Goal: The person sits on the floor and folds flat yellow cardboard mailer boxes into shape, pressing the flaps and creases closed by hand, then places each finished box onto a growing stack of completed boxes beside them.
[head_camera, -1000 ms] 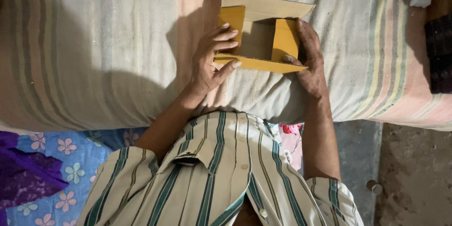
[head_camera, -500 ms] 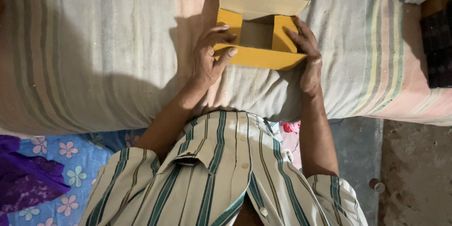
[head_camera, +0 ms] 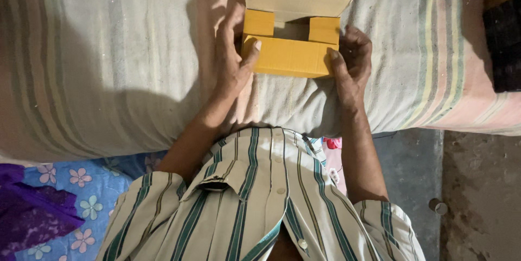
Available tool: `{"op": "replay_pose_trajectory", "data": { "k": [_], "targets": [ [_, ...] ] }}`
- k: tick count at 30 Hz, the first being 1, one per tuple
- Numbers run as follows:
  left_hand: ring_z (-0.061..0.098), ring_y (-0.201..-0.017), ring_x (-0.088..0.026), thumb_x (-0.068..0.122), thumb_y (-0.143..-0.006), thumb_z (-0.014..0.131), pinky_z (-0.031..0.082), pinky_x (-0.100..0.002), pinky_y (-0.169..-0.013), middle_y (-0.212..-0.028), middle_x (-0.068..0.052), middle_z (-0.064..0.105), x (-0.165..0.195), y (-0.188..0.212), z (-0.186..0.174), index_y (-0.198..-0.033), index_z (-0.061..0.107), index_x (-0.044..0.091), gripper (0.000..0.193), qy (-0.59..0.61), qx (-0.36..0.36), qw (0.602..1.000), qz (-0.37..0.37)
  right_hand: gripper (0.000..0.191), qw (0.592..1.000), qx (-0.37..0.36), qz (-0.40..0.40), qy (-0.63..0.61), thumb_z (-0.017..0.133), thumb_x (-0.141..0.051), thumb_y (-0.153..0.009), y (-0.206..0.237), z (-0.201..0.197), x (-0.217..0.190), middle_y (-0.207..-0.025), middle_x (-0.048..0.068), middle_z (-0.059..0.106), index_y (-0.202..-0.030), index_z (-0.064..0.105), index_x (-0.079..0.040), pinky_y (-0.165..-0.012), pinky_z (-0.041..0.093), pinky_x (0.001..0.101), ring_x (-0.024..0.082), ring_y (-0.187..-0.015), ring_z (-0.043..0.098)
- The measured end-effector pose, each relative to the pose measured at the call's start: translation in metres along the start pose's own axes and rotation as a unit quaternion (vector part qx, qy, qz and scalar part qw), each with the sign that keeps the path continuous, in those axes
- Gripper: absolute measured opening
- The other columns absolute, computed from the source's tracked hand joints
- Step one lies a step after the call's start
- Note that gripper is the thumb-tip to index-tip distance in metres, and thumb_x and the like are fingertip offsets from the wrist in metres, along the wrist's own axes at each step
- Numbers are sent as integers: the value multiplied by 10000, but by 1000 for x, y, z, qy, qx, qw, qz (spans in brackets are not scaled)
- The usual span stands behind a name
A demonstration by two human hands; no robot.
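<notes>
Yellow cardboard box (head_camera: 290, 49) on striped cloth (head_camera: 108, 65), lid flap raised. Left hand (head_camera: 230, 57) and right hand (head_camera: 353, 57) clasp box ends, thumbs pressed on front panel. Risk: soft bedding beneath, uneven thumb pressure may buckle panel.

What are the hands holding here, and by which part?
Both hold a small yellow cardboard box resting on striped cloth: left hand grips its left end, right hand its right end.

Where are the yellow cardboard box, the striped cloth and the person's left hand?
Yellow cardboard box (head_camera: 290, 56), head view, on its near front wall.
Striped cloth (head_camera: 108, 65), head view, on a bare stretch left of the box.
Left hand (head_camera: 230, 60), head view, on its back.
</notes>
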State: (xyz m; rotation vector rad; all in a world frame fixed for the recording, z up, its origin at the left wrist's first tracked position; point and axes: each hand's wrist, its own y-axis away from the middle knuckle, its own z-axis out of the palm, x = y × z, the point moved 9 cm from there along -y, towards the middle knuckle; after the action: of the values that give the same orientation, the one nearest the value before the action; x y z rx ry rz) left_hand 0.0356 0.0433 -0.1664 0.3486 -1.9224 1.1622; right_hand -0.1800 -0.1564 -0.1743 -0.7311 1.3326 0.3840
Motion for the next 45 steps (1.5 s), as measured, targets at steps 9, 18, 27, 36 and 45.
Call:
{"op": "replay_pose_trajectory", "data": {
  "k": [9,18,27,36,45],
  "targets": [
    [220,-1634,-329,-60,-868,724,246,-453,-1416,-1784,-143,113,-21,-26,15,-1707,27,141,1109,-33,-116,992,34,951,993,-95,-27,61,439,-39,-830,-31,27,-4,-1719,213,359,-1702,91,-188,-1175,511,426,317,-1362,581],
    [272,-1623,-357,153,-992,827,334,-425,-1336,-1755,-216,159,-73,0,31,-1689,45,107,1049,70,-108,981,-142,1058,832,-29,-4,554,787,-385,-983,-28,31,6,-1606,279,438,-1676,75,-21,-1182,418,479,404,-1428,489],
    [391,-1521,-340,184,-942,881,382,-427,-1281,-1600,-212,353,-40,-12,25,-1592,220,13,943,78,-65,986,-129,1009,942,-26,-56,331,906,-508,-905,-32,57,-38,-1438,307,522,-1495,291,32,-1163,464,438,379,-1348,552],
    [486,-1429,-312,294,-964,841,480,-412,-1176,-1523,-173,436,-14,-18,14,-1322,549,61,517,-16,-22,998,-58,251,956,53,-61,280,478,-207,-1175,-27,36,-27,-1198,153,655,-1310,560,-11,-1046,512,391,235,-1116,628],
    [500,-1427,-308,243,-1134,565,529,-389,-1185,-1565,-160,420,-59,-8,40,-1548,518,234,417,-17,-76,989,-129,461,929,4,-23,369,433,-284,-1151,-37,47,-33,-1538,244,520,-1542,408,-41,-1175,473,431,357,-1389,562]
  ]
}}
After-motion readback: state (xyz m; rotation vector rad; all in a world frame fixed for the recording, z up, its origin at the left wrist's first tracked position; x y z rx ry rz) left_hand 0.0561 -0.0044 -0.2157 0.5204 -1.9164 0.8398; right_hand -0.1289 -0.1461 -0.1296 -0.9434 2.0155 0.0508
